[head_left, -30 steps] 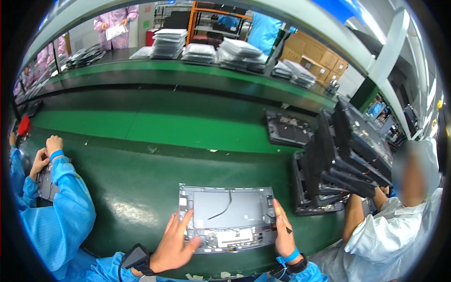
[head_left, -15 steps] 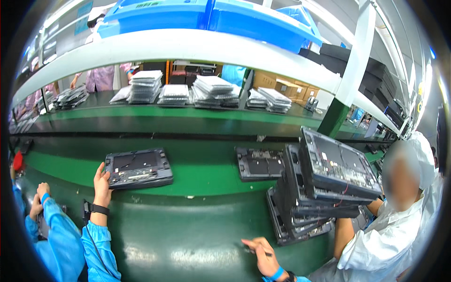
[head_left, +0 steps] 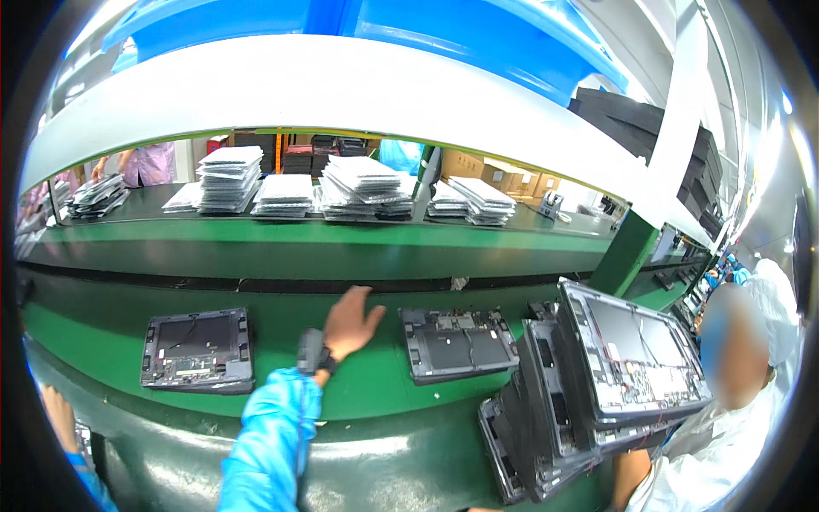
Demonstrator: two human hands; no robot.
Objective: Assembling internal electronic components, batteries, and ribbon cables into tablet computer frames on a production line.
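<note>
My left hand point(head_left: 348, 324) reaches over the green bench, fingers stretched and apart, holding nothing. It hovers between two opened flat devices that look like laptop or tablet bases, with battery and circuit board showing. One device point(head_left: 196, 350) lies to its left, seemingly on another. Closer to my fingers, to the right, lies the second device point(head_left: 461, 343). A tall, uneven stack of similar device bases point(head_left: 636, 350) stands at the right, its upper ones tilted, with a co-worker's arm against it. My right hand is out of view, except perhaps a sliver at the lower edge.
A co-worker in white point(head_left: 725, 452) is close at the right. Another person's hand point(head_left: 60, 418) shows at the lower left. A white shelf beam point(head_left: 341, 81) with blue bins point(head_left: 478, 38) crosses overhead, beside a post point(head_left: 627, 260). Stacks of wrapped flat packs point(head_left: 363, 183) line the far bench.
My left hand has let go of the left device and moved right, toward the other one. My right hand, earlier holding a thin dark tool, has dropped from view. The view has shifted.
</note>
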